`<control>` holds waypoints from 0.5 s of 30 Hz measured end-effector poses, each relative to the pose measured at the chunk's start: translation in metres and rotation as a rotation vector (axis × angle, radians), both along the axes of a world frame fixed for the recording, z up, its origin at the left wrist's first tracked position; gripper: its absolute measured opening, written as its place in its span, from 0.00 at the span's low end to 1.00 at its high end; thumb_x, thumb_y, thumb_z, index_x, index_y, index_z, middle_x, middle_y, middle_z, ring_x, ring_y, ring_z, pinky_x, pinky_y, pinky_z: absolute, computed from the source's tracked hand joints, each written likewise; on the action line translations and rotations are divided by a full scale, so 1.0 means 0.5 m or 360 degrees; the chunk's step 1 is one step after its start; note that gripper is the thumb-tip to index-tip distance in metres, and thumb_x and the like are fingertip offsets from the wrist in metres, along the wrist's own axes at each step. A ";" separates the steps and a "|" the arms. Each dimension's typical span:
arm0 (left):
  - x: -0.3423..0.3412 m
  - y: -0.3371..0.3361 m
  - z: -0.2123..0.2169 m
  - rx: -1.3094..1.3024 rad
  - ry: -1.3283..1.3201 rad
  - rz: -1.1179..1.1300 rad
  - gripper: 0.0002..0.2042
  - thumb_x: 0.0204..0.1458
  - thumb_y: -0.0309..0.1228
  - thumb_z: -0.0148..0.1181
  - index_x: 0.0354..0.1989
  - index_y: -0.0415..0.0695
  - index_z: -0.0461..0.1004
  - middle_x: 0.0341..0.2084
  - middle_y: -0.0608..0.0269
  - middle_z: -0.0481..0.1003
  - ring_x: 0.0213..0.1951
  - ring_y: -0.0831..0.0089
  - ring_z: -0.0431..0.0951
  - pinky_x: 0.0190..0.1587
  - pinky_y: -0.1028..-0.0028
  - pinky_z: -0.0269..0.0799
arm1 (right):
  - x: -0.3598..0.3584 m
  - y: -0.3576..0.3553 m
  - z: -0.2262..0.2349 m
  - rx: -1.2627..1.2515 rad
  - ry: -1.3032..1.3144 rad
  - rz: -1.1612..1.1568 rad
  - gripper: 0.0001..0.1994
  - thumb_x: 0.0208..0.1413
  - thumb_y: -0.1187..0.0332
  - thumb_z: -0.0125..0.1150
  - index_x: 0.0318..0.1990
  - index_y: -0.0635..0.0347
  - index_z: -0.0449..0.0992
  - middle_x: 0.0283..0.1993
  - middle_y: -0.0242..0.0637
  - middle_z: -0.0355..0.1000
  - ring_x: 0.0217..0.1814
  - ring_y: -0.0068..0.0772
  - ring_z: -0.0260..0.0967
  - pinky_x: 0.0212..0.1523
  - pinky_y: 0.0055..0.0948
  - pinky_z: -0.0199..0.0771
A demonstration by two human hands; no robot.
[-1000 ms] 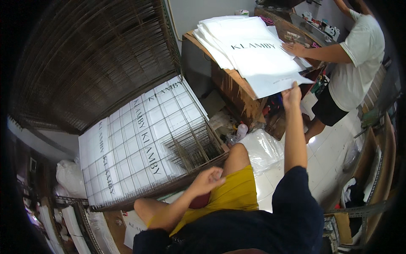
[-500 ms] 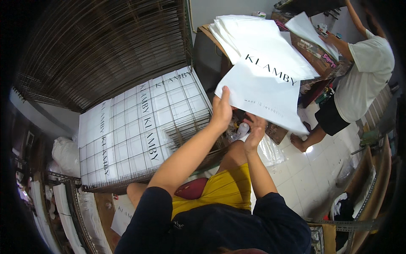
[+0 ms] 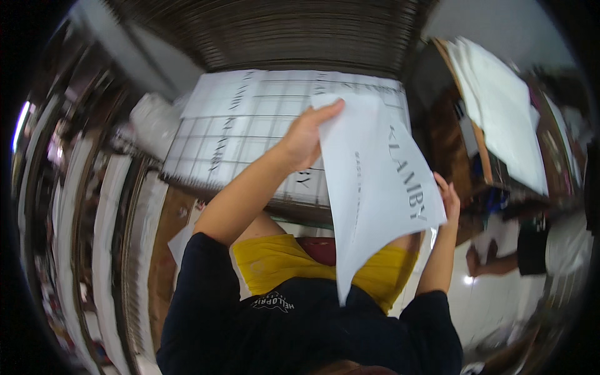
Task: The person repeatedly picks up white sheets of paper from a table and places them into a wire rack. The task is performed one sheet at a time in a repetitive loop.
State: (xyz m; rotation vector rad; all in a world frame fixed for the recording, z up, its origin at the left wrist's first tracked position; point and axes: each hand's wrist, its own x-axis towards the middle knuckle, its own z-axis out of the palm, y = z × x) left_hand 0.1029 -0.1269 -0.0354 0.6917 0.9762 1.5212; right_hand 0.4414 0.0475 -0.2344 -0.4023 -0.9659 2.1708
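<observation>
A limp white sheet (image 3: 375, 162) with black lettering hangs between my hands, its lowest corner drooping over my lap. Whether it is a single sheet or a flat bag, I cannot tell. My left hand (image 3: 306, 137) pinches its upper left corner, thumb on top. At the right edge, my right hand (image 3: 449, 199) grips another corner, its fingers partly behind the sheet. Beyond the left hand is a wire drying rack (image 3: 178, 178), where similar printed sheets (image 3: 215, 125) lie in rows under a wire grid.
Raised wire shelves (image 3: 281, 44) stand behind the rack. A stack of white sheets (image 3: 500, 119) rests on a table at right. A white plastic sack (image 3: 153, 122) is left of the rack. Another person's leg (image 3: 500, 269) shows at lower right, over the tiled floor (image 3: 469, 306).
My view has swung left from the table to the rack. The sheet has come away from the stack and turned; my right hand has moved from beneath it to its right edge.
</observation>
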 end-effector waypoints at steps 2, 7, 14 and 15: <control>-0.028 -0.040 -0.009 -0.0061 0.0002 0.0072 0.23 0.57 0.41 0.49 0.50 0.31 0.66 0.44 0.49 0.72 0.48 0.64 0.73 0.53 0.67 0.67 | -0.011 -0.001 -0.015 0.0167 -0.0212 0.0029 0.30 0.55 0.58 0.54 0.61 0.66 0.57 0.52 0.49 0.69 0.52 0.39 0.68 0.54 0.34 0.67; -0.108 -0.156 -0.047 -0.0183 -0.0214 0.0308 0.23 0.56 0.42 0.50 0.49 0.31 0.66 0.43 0.49 0.72 0.48 0.64 0.72 0.54 0.68 0.66 | -0.163 -0.038 0.090 0.0081 -0.0287 0.0250 0.23 0.48 0.76 0.59 0.54 0.65 0.65 0.44 0.42 0.73 0.45 0.32 0.71 0.49 0.29 0.71; -0.251 -0.324 -0.065 0.0135 -0.0220 0.0695 0.18 0.55 0.41 0.53 0.44 0.36 0.72 0.35 0.56 0.76 0.35 0.69 0.78 0.40 0.72 0.75 | -0.343 -0.094 0.134 0.0266 -0.0466 0.0553 0.26 0.37 0.86 0.51 0.51 0.71 0.68 0.49 0.46 0.70 0.45 0.30 0.72 0.48 0.23 0.71; -0.276 -0.359 -0.064 0.0119 -0.0186 0.0767 0.17 0.55 0.40 0.53 0.43 0.36 0.72 0.34 0.56 0.76 0.34 0.70 0.79 0.38 0.73 0.76 | -0.364 -0.106 0.173 0.0300 -0.0434 0.0567 0.28 0.35 0.86 0.50 0.52 0.72 0.68 0.53 0.47 0.68 0.46 0.30 0.72 0.48 0.23 0.71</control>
